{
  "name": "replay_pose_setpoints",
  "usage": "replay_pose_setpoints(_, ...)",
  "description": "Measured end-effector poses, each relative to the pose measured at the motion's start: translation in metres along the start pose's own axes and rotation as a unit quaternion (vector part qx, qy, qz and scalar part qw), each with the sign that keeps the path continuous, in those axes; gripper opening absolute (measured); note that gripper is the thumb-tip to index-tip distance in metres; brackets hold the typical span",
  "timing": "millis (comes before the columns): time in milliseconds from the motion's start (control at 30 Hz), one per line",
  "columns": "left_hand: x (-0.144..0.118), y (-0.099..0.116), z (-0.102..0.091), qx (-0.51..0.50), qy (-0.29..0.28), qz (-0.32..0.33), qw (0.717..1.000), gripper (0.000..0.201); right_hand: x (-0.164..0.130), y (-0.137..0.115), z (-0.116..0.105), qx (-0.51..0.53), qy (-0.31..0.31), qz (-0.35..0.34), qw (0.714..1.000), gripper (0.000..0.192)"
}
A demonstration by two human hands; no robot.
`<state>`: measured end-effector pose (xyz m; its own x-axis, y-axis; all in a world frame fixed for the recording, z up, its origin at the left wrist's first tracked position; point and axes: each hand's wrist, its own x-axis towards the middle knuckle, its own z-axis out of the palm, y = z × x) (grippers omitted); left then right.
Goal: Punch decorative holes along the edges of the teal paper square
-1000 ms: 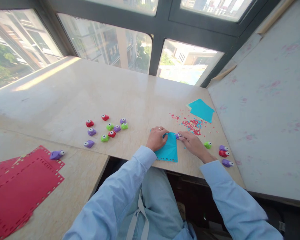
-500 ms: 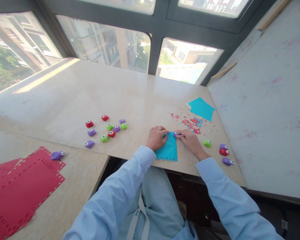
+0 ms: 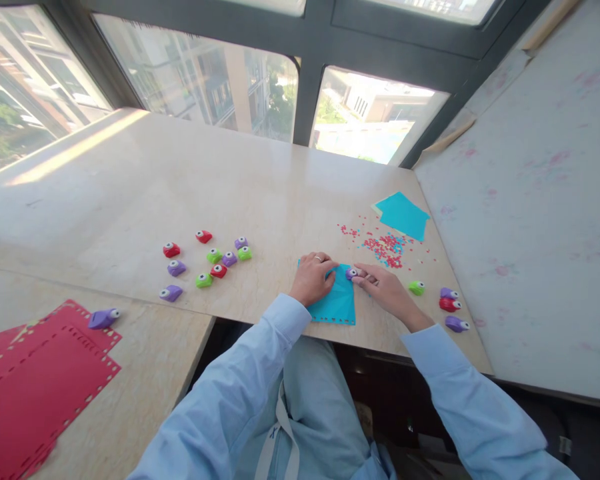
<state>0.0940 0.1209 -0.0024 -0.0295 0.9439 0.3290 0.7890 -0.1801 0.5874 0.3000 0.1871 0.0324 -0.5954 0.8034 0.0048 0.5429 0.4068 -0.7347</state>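
Observation:
A blue sheet of paper (image 3: 337, 305) lies near the table's front edge, with a row of small punched holes along its near edge. My left hand (image 3: 313, 277) rests over its left part, fingers laid on the paper and thumb apart. At the sheet's upper right edge sits a small purple craft punch (image 3: 351, 273), pinched between the fingers and thumb of my right hand (image 3: 386, 288). Whether the paper is in the punch's slot, I cannot tell. Close to the right hand on the table is a green punch (image 3: 417, 288).
Red and blue paper bits (image 3: 387, 250) are scattered beyond my right hand, before more blue sheets (image 3: 404, 217). Several red, green and purple punches (image 3: 219, 271) stand left. Red punched sheets (image 3: 45, 393) with a purple punch (image 3: 104, 319) lie far left; more punches (image 3: 450, 305) sit right.
My right hand and the purple punch have shifted slightly toward me along the sheet's right edge. The left hand stays on the paper. The view has turned a little.

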Motion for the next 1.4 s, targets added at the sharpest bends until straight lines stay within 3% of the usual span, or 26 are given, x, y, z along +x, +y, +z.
replay_pose_setpoints(100, -0.001, 0.001, -0.001, -0.001, -0.001, 0.000, 1.000, 0.024, 0.000, 0.000, 0.002, 0.019, 0.014, 0.031, 0.999, 0.041)
replay_pose_setpoints(300, -0.002, 0.004, -0.004, -0.008, -0.006, -0.001, 1.000, 0.023, 0.005, 0.003, 0.006, -0.041, 0.011, -0.024, 0.999, 0.038)
replay_pose_setpoints(667, 0.000, 0.007, -0.007, -0.020, -0.019, -0.019, 0.999, 0.022, 0.005, 0.001, 0.009, -0.033, 0.034, -0.009, 0.999, 0.040)
replay_pose_setpoints(833, -0.001, 0.006, -0.007, -0.022, -0.015, -0.015, 1.000, 0.022, 0.006, 0.006, 0.002, 0.039, 0.035, 0.069, 0.996, 0.057)
replay_pose_setpoints(933, -0.001, 0.006, -0.007, -0.021, -0.019, -0.013, 1.000, 0.022, 0.008, 0.007, -0.004, 0.091, 0.017, 0.124, 0.988, 0.056)
replay_pose_setpoints(1067, -0.001, 0.005, -0.006, -0.019, -0.018, -0.014, 1.000, 0.022, 0.008, 0.002, -0.007, 0.097, -0.023, 0.101, 0.990, 0.047)
replay_pose_setpoints(1233, -0.001, 0.005, -0.006, -0.019, -0.017, -0.013, 1.000, 0.022, 0.007, -0.002, -0.005, 0.078, -0.016, 0.083, 0.993, 0.043)
replay_pose_setpoints(1400, -0.001, 0.005, -0.006, -0.015, -0.016, -0.006, 1.000, 0.022, 0.008, -0.006, -0.009, 0.085, -0.010, 0.118, 0.989, 0.050)
